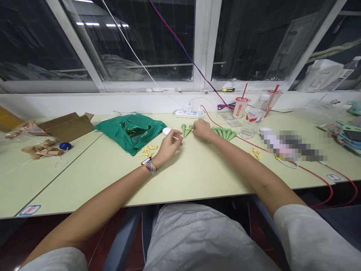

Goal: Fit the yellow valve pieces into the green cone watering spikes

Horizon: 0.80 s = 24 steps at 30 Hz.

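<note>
Green plastic cones (pixel 224 133) lie on the pale table (pixel 175 182), to the right of the green plastic bag (pixel 116 132). Two cones are nearer to the bag, and the rest make a row farther from it. The left hand (pixel 169 146) is just right of the bag, near those two cones. Its fingers are softly bent, and I cannot tell if they pinch anything. The right hand (pixel 202 129) is farther right of the bag, between the two cones and the row. Its fingers curl in, and I cannot tell what they hold. Small yellow pegs (pixel 148 151) lie in front of the bag. A clear water bottle (pixel 251 122) stands up well to its right. A brown cardboard box (pixel 69 128) and a blue ball (pixel 65 146) are on its left.
</note>
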Tool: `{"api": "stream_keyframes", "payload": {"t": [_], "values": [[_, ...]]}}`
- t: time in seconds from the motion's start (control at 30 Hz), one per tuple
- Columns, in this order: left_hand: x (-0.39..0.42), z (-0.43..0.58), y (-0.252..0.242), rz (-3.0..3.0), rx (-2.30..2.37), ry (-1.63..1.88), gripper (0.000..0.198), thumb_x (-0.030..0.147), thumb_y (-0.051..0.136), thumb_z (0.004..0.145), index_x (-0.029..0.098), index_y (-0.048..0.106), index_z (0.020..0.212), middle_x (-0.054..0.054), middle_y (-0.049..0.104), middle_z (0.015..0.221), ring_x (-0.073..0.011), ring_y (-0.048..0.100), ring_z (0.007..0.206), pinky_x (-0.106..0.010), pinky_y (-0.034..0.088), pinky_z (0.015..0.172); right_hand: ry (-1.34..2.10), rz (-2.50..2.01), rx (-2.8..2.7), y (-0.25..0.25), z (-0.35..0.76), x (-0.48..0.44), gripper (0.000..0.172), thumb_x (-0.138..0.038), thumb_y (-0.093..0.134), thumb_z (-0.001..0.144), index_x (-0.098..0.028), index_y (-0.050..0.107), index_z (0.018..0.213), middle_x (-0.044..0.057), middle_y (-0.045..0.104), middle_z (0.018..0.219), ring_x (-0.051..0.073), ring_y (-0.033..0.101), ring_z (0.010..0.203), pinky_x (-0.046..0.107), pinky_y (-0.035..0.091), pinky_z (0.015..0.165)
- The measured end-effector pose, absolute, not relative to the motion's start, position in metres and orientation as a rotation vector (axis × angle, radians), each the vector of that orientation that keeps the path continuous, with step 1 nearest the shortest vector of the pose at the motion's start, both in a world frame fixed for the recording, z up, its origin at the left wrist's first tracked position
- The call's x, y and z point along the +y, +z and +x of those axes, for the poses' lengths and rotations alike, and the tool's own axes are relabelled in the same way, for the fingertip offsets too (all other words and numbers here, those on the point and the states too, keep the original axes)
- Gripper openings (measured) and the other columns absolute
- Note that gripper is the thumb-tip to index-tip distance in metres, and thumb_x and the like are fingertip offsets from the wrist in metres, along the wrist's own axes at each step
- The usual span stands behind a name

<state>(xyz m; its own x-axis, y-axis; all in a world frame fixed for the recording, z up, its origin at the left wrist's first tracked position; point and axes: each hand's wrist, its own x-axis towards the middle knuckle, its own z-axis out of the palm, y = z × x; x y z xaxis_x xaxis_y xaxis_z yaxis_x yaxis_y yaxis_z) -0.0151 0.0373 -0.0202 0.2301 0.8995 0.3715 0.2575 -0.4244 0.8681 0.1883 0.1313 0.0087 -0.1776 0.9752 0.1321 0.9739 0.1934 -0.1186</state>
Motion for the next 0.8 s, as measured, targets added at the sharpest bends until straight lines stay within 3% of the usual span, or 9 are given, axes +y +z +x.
{"api": "stream_keyframes", "payload": {"t": [0.2,0.4,0.63,0.8], "values": [[0.040,-0.017,-0.023,1.852,1.066,1.204,0.027,0.032,0.062,0.090,0.020,0.060,0.114,-0.006,0.067,0.108,-0.0159,0.069,0.080,-0.028,0.059,0.067,0.028,-1.878,-2.254,0.010,0.178,0.132,0.031,-0.025,0.067,0.096,-0.011,0.074,0.122,0.023,0.075,0.121,0.032,0.069,0.117,0.034,0.052,0.091],[0.041,-0.018,-0.023,1.869,1.067,1.195,0.027,0.031,0.063,0.089,0.021,0.062,0.113,-0.006,0.067,0.110,-0.0169,0.069,0.081,-0.029,0.060,0.066,0.018,-1.759,-2.212,0.020,0.219,0.095,0.031,-0.035,0.063,0.098,-0.021,0.074,0.122,0.011,0.076,0.122,0.027,0.068,0.114,0.033,0.051,0.090],[0.041,-0.016,-0.023,1.888,1.094,1.184,0.024,0.037,0.063,0.091,0.020,0.063,0.108,-0.004,0.066,0.097,-0.0181,0.069,0.078,-0.031,0.060,0.067,0.064,-1.852,-2.161,0.032,0.312,0.047,0.020,-0.032,0.068,0.088,-0.022,0.082,0.099,0.007,0.079,0.100,0.022,0.068,0.088,0.029,0.043,0.070],[0.042,-0.017,-0.025,1.899,1.074,1.182,0.023,0.033,0.062,0.090,0.020,0.063,0.110,-0.005,0.068,0.102,-0.0174,0.070,0.079,-0.031,0.060,0.067,0.109,-1.748,-2.227,0.013,0.308,0.030,0.018,-0.034,0.070,0.088,-0.024,0.081,0.098,0.003,0.077,0.098,0.021,0.066,0.088,0.028,0.037,0.064]]}}
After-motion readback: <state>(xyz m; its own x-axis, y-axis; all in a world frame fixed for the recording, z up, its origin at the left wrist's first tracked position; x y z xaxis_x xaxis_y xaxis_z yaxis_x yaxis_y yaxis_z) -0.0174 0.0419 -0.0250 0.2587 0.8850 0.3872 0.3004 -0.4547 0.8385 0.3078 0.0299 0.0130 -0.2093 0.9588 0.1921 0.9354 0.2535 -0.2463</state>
